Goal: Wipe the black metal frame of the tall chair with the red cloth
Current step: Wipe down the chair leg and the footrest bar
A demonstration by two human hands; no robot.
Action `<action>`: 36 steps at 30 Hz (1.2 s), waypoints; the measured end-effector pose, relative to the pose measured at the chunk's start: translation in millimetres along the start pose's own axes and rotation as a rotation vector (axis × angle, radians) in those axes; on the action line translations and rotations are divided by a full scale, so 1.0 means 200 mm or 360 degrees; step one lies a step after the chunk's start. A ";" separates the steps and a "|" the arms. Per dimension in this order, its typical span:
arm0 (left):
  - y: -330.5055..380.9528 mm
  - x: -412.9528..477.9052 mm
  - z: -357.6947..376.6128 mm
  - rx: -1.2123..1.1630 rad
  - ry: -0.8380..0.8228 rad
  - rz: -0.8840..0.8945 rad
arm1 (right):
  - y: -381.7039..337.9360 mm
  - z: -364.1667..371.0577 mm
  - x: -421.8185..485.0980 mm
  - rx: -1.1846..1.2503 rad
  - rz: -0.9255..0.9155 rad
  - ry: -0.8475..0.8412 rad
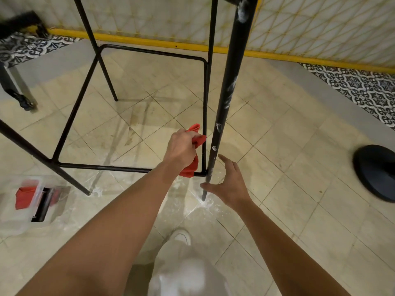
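Red cloth gripped by left hand at black frame | right hand spread wide

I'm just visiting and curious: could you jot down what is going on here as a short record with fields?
Activity: wiping a tall chair's black metal frame
Left hand: grips the red cloth, held against a thin upright bar near the lower corner
Right hand: open, fingers spread, thumb at the near leg
Near leg: white smudges along it
Floor: beige tiles
Nearby: blurred clear box with something red, left; round black base, right
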State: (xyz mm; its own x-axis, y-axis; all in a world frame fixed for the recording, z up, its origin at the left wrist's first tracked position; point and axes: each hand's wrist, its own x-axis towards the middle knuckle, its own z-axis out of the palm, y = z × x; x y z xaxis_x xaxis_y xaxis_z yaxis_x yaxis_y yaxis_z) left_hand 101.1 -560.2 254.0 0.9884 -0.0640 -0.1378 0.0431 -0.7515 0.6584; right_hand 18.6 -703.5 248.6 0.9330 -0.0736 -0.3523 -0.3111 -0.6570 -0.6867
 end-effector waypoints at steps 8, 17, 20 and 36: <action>0.00 0.09 0.13 0.0122 -0.0243 0.0185 | 0.03 0.00 0.04 0.0043 -0.0017 0.0011; -0.05 0.01 0.09 0.0105 -0.0531 0.0330 | 0.00 -0.01 0.08 0.0074 -0.0029 0.0010; 0.01 0.06 0.13 0.0085 -0.0347 0.0157 | 0.01 -0.01 0.07 0.0024 -0.0011 -0.0017; -0.08 -0.02 0.10 0.0173 -0.0579 0.0487 | 0.01 0.00 0.05 0.0048 -0.0012 -0.0018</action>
State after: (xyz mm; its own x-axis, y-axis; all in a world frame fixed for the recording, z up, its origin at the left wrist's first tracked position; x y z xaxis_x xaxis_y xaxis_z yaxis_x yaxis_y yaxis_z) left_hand 93.7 -560.6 228.6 0.8374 -0.5036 -0.2126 -0.2761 -0.7253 0.6306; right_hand 27.8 -704.9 243.3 0.9333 -0.0601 -0.3541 -0.3096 -0.6345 -0.7082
